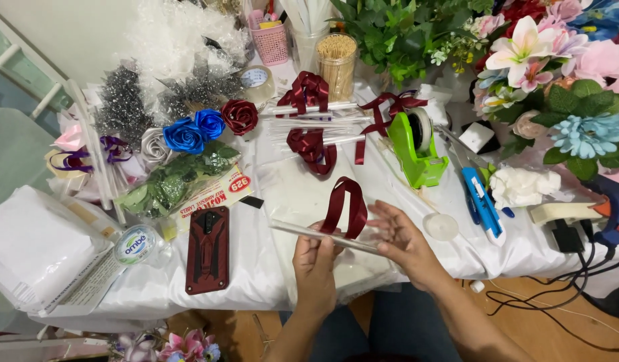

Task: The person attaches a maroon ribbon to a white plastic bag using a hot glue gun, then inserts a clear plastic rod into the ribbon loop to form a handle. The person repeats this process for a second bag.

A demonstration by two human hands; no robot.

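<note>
left hand (pixel 314 258) pinches clear stick (pixel 323 236), fingers curled | right hand (pixel 398 234) open-palmed at its far end, grip unclear | maroon ribbon loop (pixel 345 204) upright between hands, base hidden

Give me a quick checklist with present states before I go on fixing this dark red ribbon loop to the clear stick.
1. Left hand grips the clear stick: ok.
2. Dark red ribbon loop sits against the stick between both hands: ok.
3. Right hand pinches the ribbon ends: cannot tell; its fingers are spread open beside the loop.
4. Green tape dispenser stands upright on the white tablecloth, beyond the right hand: ok.
5. Tape end ready to pull: cannot tell.
6. Finished ribbon sticks lie apart from the hands: ok.
</note>
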